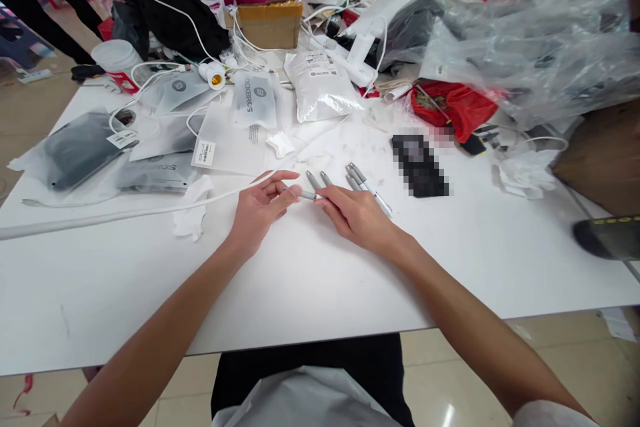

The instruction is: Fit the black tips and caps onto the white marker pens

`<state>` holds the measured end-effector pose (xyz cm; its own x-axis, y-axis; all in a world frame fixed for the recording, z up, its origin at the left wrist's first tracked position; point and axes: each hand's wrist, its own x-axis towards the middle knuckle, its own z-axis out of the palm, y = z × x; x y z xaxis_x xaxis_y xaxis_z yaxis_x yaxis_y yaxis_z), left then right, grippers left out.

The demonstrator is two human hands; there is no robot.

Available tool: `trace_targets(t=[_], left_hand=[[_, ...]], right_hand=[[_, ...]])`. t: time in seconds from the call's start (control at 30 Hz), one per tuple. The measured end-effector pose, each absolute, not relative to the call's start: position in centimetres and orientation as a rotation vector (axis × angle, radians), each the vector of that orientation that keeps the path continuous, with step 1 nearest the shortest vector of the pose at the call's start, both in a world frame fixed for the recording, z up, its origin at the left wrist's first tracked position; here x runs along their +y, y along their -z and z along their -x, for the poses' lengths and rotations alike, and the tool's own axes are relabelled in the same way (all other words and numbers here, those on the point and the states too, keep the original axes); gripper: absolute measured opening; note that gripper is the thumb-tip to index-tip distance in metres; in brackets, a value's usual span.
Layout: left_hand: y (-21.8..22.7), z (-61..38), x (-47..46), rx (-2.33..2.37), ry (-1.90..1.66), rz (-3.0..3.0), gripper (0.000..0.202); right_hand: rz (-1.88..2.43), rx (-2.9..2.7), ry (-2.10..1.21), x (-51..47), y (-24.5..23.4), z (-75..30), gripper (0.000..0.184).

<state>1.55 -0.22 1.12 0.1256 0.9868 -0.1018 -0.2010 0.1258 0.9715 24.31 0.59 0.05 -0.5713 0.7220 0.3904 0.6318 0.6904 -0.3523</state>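
My left hand (pixel 260 207) and my right hand (pixel 357 217) meet at the middle of the white table (pixel 300 280), both pinching a small grey pen-like piece (pixel 309 195) between their fingertips. Several more grey and white pens (pixel 360 180) lie on the table just beyond my right hand. A long white cable (pixel 125 213) runs from the left edge toward my left hand.
Packaged items in frosted bags (pixel 80 150) and white pouches (pixel 323 83) crowd the far left and centre. A cardboard box (pixel 270 23), a red bag (pixel 455 107), crumpled clear plastic (pixel 540 40), a dark phone-like object (pixel 419 163) and tissue (pixel 523 173) lie behind and right.
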Motion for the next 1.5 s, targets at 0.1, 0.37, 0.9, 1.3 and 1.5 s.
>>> trace_targets(t=[0.1,0.37,0.9,1.3,1.5], left_hand=[[-1.1,-1.4,-0.2,1.031,-1.155,-1.073,0.047],[-0.9,-1.9,-0.5,1.171,-1.101,-1.144,0.033],[-1.1,-1.5,-0.6,1.198,-0.922,-1.446,0.036],[-1.4,-0.7,-0.1,1.238,-0.807,-1.547,0.046],[-0.9,-0.7,0.0,1.264,-0.870,-1.554,0.029]], right_hand=[[1.040,-2.422,-0.188,0.6,-0.1,-24.3,0.032],[1.118,-2.404,-0.126,0.7,0.2,-24.3,0.030],[0.912,-2.429,0.094,1.4,0.3,-24.2,0.024],[0.889,-2.414,0.197,1.8,-0.6,-25.3,0.018],[0.947,-2.551,0.272,2.0,-0.6,-25.5,0.035]])
